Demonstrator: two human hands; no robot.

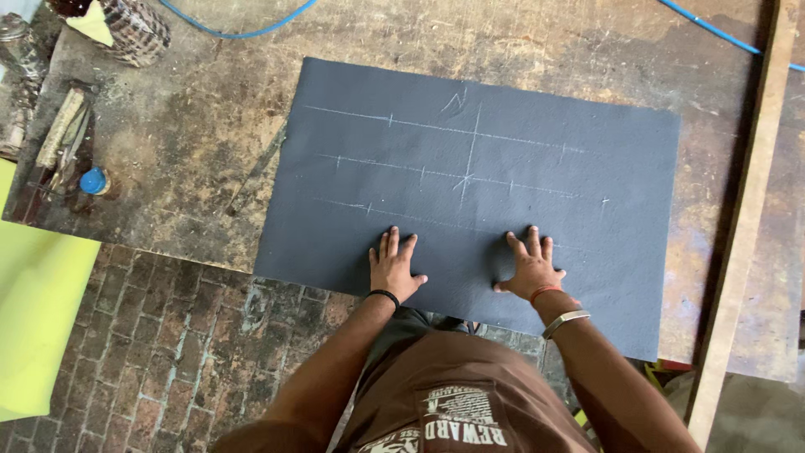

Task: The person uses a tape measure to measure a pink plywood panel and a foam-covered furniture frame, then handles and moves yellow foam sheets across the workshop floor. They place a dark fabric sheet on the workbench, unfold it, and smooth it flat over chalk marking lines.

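Observation:
A dark grey rectangular sheet (503, 143) lies flat on a worn wooden workbench (201, 126), its near edge hanging slightly over the bench front. White chalk lines cross it: three long lines and one upright line through them. My left hand (392, 268) rests palm down on the sheet near its front edge, fingers spread. My right hand (530, 267) presses flat on the sheet a little to the right, fingers apart. Neither hand holds anything. A black band sits on my left wrist, a red thread and metal bracelet on my right.
A long wooden strip (746, 210) runs along the bench's right side. A blue-capped small container (94, 180) and tools sit at the left end, with a woven basket (134, 29) above. Blue cable (235, 32) crosses the top. A yellow sheet (38, 319) lies on the brick floor.

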